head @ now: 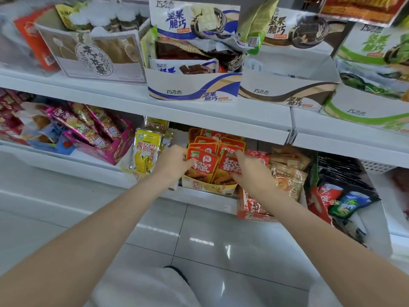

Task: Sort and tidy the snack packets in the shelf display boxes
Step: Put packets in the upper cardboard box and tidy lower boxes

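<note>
Now each hand [174, 161] [247, 168] pinches an upright red packet [202, 161] [230, 165] (long axis vertical).

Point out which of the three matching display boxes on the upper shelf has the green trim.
The rightmost display box, at the frame's right edge. Its band is green, whereas the left box has blue trim and the middle box brown.

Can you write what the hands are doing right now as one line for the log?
left hand: grips front-left red packet | right hand: pinches front-right red packet | place: yellow display box, lower shelf
</note>
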Demonstrator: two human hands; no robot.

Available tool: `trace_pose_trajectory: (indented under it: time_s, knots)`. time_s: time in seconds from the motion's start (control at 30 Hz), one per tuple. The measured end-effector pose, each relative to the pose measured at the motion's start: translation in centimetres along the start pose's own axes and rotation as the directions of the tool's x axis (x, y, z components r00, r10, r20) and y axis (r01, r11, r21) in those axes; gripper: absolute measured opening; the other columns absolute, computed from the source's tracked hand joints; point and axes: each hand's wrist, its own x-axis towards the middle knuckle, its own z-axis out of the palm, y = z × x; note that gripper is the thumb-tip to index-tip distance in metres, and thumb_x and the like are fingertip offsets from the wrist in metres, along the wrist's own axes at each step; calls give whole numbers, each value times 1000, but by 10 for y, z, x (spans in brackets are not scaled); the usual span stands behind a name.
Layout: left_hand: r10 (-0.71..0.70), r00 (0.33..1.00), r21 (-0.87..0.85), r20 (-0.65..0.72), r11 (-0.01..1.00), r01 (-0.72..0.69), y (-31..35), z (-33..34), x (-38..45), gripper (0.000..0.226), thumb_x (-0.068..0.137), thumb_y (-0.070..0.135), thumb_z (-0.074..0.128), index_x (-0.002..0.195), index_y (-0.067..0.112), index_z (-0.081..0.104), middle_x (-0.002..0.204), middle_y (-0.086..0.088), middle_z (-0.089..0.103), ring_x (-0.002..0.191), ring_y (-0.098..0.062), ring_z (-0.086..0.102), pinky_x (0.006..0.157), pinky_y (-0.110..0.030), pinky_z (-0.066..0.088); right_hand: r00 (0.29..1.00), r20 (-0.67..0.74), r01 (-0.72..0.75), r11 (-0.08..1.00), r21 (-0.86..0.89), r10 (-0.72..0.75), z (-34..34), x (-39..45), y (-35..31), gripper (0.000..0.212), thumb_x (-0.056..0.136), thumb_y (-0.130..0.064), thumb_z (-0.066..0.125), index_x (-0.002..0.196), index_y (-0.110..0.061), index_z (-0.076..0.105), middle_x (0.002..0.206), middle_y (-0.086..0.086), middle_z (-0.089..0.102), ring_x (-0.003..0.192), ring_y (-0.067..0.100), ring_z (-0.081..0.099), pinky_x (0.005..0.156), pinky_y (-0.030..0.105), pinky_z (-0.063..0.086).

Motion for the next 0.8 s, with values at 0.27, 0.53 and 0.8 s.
trace_pose_trajectory:
  time_s: [0.27, 0.53, 0.8]
  knots:
    - [-109, 989, 134, -97, 983, 122, -4, 24, 27, 31, 91, 26, 58, 109, 2, 64, 105, -17, 68, 94, -29, 65, 78, -37, 50, 987, 10, -159, 986, 49, 159, 31, 18, -3, 41, 92, -12, 54, 130, -5, 41, 105, 16, 64, 95, 30, 64, 76, 36, 54]
    - [-129, 992, 128, -9, 983, 129, 2, 14, 7, 54, 84, 19, 66, 129, 4, 39, 128, -16, 51, 113, -30, 54, 90, -38, 46, 996, -9, -89, 984, 156, 92, 22, 15, 1, 70, 86, 4, 55, 143, -15, 19, 143, 15, 28, 132, 32, 35, 104, 39, 39]
    - [107, 993, 314, -39, 945, -90, 45, -13, -53, 44, 89, 21, 57, 129, 10, 42, 131, -9, 46, 118, -24, 48, 95, -36, 43, 999, 31, 35, 997, -69, -33, -53, -45, 29, 62, 86, -1, 52, 141, -11, 26, 136, 14, 35, 126, 32, 36, 103, 40, 37]
